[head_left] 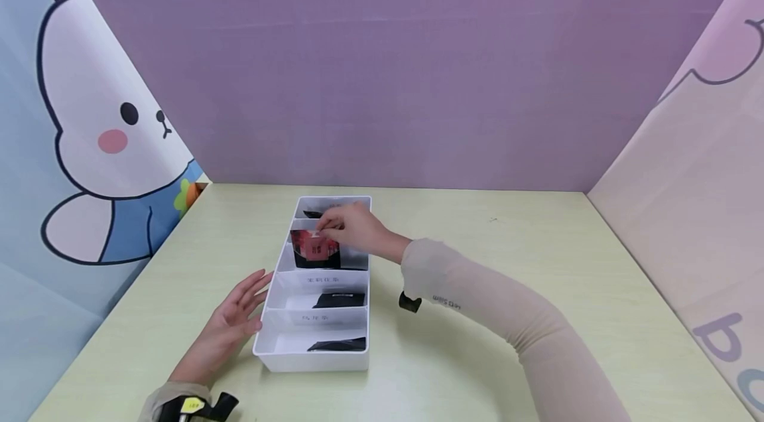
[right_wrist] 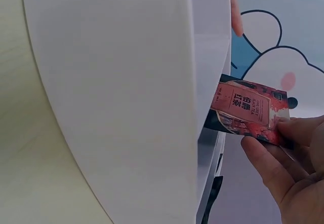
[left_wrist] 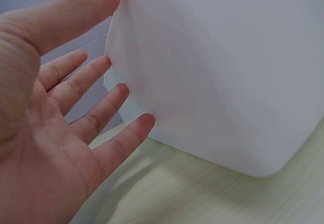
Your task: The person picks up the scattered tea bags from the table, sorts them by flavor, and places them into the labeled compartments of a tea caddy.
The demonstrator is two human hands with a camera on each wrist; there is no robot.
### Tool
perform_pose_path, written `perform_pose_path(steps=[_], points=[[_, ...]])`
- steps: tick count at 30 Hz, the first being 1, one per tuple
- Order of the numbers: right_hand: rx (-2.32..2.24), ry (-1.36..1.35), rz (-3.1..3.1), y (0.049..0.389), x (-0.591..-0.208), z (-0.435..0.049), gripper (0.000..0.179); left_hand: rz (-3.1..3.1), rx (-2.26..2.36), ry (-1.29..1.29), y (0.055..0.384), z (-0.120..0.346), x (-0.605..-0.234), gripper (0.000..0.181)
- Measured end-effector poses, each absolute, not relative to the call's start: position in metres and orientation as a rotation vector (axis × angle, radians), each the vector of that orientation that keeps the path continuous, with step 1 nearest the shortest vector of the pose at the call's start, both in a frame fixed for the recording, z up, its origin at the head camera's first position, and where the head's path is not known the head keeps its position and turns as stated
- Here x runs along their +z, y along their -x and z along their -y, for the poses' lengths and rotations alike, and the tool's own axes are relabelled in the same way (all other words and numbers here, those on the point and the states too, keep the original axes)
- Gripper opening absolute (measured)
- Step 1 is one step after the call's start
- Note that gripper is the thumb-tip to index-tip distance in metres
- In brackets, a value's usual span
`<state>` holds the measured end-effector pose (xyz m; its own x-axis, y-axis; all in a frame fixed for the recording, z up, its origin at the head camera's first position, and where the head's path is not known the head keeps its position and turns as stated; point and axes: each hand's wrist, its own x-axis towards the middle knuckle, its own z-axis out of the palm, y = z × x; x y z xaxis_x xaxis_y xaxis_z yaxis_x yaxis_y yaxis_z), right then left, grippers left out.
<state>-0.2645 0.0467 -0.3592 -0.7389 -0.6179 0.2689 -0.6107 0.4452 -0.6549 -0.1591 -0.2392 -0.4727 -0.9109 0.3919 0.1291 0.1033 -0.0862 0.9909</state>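
A long white divided box (head_left: pixel 316 362) stands on the table, with printed labels on its dividers. My right hand (head_left: pixel 360 229) pinches the upper edge of a red and black tea sachet (head_left: pixel 315 249) between thumb and fingers. In the right wrist view the sachet (right_wrist: pixel 243 106) reads "Earl Grey Black Tea", and its lower end overlaps a compartment of the box. Against the box's left side, my left hand (head_left: pixel 229 319) has its fingers spread and fairly straight. The left wrist view shows those fingertips (left_wrist: pixel 146 125) right at the white wall.
Dark sachets lie in the two nearest compartments, one black sachet (head_left: pixel 339 300) behind another (head_left: pixel 337 345). At the far end a dark piece (head_left: pixel 312 214) shows partly behind the right hand. A purple panel (head_left: pixel 394 77) backs the pale table (head_left: pixel 477 223), with printed cloths at both sides.
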Motion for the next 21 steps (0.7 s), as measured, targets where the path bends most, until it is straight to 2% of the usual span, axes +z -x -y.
perform_pose_path(steps=[11,21], points=[[-1.191,1.176,-2.639,0.259,-0.371,-0.044,0.008,-1.962,2.112,-0.588,0.161,0.239,-0.474,0.075],[-1.029,1.382,-2.661,0.253,-0.381,-0.043,0.007,-1.938,2.113,-0.606,0.162,0.238,-0.473,0.07]])
